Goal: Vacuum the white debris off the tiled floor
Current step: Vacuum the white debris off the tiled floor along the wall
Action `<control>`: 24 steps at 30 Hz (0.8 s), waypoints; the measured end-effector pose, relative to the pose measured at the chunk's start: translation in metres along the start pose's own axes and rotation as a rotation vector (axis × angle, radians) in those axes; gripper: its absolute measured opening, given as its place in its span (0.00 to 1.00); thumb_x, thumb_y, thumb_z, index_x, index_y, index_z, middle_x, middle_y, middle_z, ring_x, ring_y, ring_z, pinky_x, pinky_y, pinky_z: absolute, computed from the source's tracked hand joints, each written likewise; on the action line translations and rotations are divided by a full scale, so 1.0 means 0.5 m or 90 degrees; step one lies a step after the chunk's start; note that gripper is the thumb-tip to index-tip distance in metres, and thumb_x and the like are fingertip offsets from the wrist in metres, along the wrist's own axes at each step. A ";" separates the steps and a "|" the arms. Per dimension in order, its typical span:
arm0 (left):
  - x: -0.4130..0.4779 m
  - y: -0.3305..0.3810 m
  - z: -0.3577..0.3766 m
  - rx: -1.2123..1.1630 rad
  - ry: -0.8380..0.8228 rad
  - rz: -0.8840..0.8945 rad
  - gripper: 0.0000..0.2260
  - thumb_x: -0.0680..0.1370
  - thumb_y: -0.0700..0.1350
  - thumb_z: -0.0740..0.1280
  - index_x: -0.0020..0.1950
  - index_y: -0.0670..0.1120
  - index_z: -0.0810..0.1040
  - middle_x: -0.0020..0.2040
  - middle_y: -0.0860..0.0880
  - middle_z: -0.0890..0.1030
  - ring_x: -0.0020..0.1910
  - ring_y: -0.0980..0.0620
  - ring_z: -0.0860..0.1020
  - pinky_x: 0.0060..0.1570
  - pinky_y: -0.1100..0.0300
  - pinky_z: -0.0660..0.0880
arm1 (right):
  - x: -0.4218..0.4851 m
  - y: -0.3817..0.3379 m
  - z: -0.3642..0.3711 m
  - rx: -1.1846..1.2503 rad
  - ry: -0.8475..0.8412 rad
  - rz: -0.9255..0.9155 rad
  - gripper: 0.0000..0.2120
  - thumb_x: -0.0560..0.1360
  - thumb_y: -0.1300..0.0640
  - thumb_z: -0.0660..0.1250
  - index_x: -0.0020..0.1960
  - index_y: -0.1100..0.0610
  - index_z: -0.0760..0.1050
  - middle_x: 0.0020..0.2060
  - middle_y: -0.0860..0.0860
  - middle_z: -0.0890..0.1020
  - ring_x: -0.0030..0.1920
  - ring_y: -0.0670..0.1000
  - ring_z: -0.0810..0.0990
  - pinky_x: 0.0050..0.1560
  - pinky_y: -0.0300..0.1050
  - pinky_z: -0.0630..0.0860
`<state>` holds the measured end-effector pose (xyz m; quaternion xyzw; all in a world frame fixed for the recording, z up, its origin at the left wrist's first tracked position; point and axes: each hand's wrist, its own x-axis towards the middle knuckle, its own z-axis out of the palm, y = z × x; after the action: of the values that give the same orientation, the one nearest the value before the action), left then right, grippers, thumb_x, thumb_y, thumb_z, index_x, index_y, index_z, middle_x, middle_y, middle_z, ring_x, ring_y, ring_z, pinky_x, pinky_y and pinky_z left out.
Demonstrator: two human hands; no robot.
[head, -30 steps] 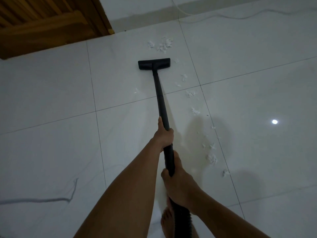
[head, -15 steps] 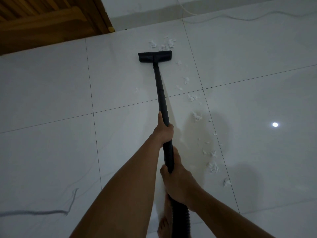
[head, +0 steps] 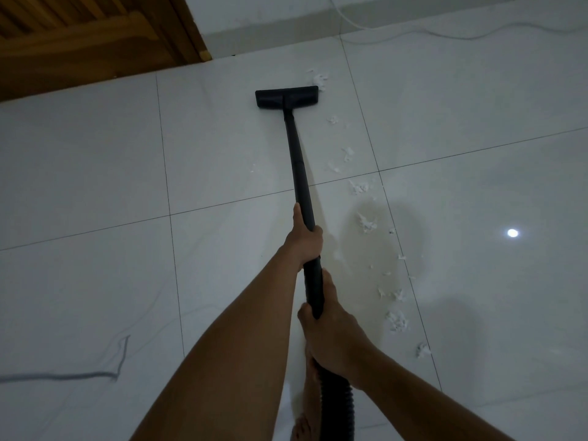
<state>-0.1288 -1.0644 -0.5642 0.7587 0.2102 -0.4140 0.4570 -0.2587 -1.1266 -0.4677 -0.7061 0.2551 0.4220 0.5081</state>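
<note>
I hold a black vacuum wand (head: 297, 167) over a white tiled floor (head: 95, 186). Its flat black nozzle head (head: 286, 97) rests on the tile near the far wall. My left hand (head: 304, 240) grips the wand at mid length. Lower down, my right hand (head: 331, 332) grips the wand where the ribbed hose (head: 337, 409) begins. A small pile of white debris (head: 319, 79) lies at the nozzle's right end. More white scraps (head: 366, 222) trail down the tile to the right of the wand, as far as a clump (head: 396, 321) beside my right hand.
A wooden door (head: 79, 39) stands at the top left. A white cable (head: 445, 31) runs along the far wall's base. A grey vein marks the tile (head: 121, 361) at lower left. A ceiling light reflects on the floor (head: 512, 233). My bare foot (head: 302, 424) shows under the hose.
The nozzle has been pushed forward toward the far wall and into the debris pile; less of that pile shows now. Both hands keep their grip on the wand.
</note>
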 end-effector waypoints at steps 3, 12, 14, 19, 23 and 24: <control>0.010 0.007 -0.003 -0.007 -0.001 0.005 0.32 0.84 0.48 0.55 0.79 0.61 0.36 0.72 0.46 0.68 0.47 0.51 0.73 0.51 0.54 0.72 | 0.010 -0.007 -0.004 0.000 -0.001 -0.002 0.34 0.86 0.49 0.55 0.81 0.38 0.36 0.42 0.54 0.81 0.29 0.47 0.80 0.25 0.37 0.74; 0.049 0.028 -0.014 -0.013 0.000 0.011 0.32 0.84 0.48 0.55 0.79 0.60 0.36 0.72 0.46 0.68 0.49 0.50 0.73 0.51 0.55 0.71 | 0.047 -0.029 -0.018 -0.001 0.003 0.001 0.35 0.86 0.49 0.56 0.81 0.38 0.35 0.41 0.53 0.80 0.28 0.47 0.79 0.26 0.39 0.75; 0.058 0.032 -0.017 -0.013 0.002 0.011 0.32 0.84 0.48 0.55 0.79 0.60 0.36 0.72 0.46 0.68 0.50 0.50 0.73 0.51 0.55 0.71 | 0.056 -0.034 -0.019 0.000 0.002 0.002 0.35 0.86 0.49 0.56 0.81 0.37 0.35 0.41 0.53 0.80 0.28 0.47 0.79 0.27 0.40 0.76; 0.075 0.047 -0.025 -0.016 0.006 0.011 0.32 0.84 0.48 0.55 0.79 0.61 0.36 0.71 0.46 0.69 0.50 0.49 0.73 0.51 0.55 0.71 | 0.078 -0.043 -0.024 -0.004 0.009 -0.008 0.35 0.85 0.49 0.56 0.81 0.37 0.36 0.39 0.52 0.79 0.27 0.46 0.78 0.27 0.39 0.76; 0.077 0.059 -0.027 -0.016 0.008 0.009 0.32 0.84 0.48 0.55 0.79 0.60 0.36 0.71 0.46 0.69 0.50 0.49 0.73 0.51 0.55 0.71 | 0.083 -0.051 -0.032 -0.002 0.005 -0.009 0.35 0.85 0.49 0.56 0.81 0.37 0.36 0.41 0.53 0.80 0.28 0.46 0.79 0.27 0.39 0.76; 0.072 0.062 -0.028 -0.017 0.007 0.007 0.32 0.84 0.48 0.55 0.79 0.60 0.36 0.72 0.46 0.69 0.50 0.49 0.73 0.51 0.54 0.72 | 0.077 -0.053 -0.034 -0.004 0.003 -0.007 0.35 0.85 0.49 0.56 0.81 0.37 0.35 0.41 0.53 0.80 0.28 0.46 0.79 0.27 0.39 0.76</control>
<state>-0.0807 -1.0699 -0.5745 0.7559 0.2144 -0.4044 0.4681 -0.2120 -1.1304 -0.4852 -0.7102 0.2511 0.4187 0.5072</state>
